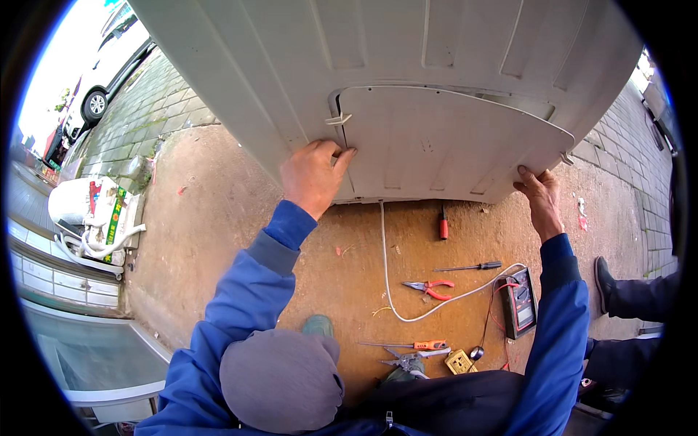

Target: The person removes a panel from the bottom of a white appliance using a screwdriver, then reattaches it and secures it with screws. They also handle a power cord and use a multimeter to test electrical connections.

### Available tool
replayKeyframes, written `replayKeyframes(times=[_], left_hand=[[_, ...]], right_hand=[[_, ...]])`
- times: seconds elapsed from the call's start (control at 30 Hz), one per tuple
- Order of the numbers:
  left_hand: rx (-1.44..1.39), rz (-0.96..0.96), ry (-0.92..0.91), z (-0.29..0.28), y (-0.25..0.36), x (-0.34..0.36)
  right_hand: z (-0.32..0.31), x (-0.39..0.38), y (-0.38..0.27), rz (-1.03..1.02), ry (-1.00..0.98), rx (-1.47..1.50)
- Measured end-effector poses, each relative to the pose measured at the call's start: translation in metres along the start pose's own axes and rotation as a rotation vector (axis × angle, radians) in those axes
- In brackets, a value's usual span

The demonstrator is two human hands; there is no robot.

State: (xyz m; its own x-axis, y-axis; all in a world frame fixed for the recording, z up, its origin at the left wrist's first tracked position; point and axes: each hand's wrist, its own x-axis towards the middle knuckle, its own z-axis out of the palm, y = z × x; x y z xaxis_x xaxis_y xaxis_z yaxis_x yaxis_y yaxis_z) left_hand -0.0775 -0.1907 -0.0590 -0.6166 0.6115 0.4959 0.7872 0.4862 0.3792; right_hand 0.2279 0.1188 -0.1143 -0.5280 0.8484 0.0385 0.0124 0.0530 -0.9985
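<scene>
A large pale metal appliance casing [276, 80] stands before me, with a curved access panel [443, 138] low on its face. My left hand [314, 174] is closed at the panel's left edge, thumb and finger pinched there below a small white clip [338, 119]. At the lower right corner my right hand [539, 198] grips the panel, thumb on its face and the other fingers partly hidden by the edge. Along its top right the panel stands apart from the casing, leaving a dark gap. A white cord [385, 254] runs from beneath the casing across the ground.
On the ground lie a red-handled screwdriver [443, 227], a dark screwdriver [472, 267], red pliers [438, 289], a multimeter [519, 309], an orange-handled screwdriver [429, 345], wire strippers [411, 360] and a yellow socket [460, 361]. Another person's leg [640, 298] is at right; a white tank [70, 202] stands left.
</scene>
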Motion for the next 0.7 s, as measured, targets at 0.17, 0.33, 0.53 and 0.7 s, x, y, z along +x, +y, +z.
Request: replayKeyframes(times=[0.17, 0.33, 0.53, 0.7], left_hand=[[-0.034, 0.0, 0.007, -0.001, -0.002, 0.0], [-0.071, -0.008, 0.024, 0.001, -0.002, 0.0], [-0.052, -0.017, 0.027, 0.001, -0.006, 0.0], [-0.074, -0.005, 0.056, 0.004, -0.009, 0.0]], right_hand=[[0.002, 0.001, -0.003, -0.032, -0.002, 0.013], [0.002, 0.001, -0.006, -0.056, -0.003, 0.018], [0.012, 0.0, -0.011, -0.03, 0.021, 0.041], [0.017, 0.001, -0.011, -0.047, 0.04, 0.059]])
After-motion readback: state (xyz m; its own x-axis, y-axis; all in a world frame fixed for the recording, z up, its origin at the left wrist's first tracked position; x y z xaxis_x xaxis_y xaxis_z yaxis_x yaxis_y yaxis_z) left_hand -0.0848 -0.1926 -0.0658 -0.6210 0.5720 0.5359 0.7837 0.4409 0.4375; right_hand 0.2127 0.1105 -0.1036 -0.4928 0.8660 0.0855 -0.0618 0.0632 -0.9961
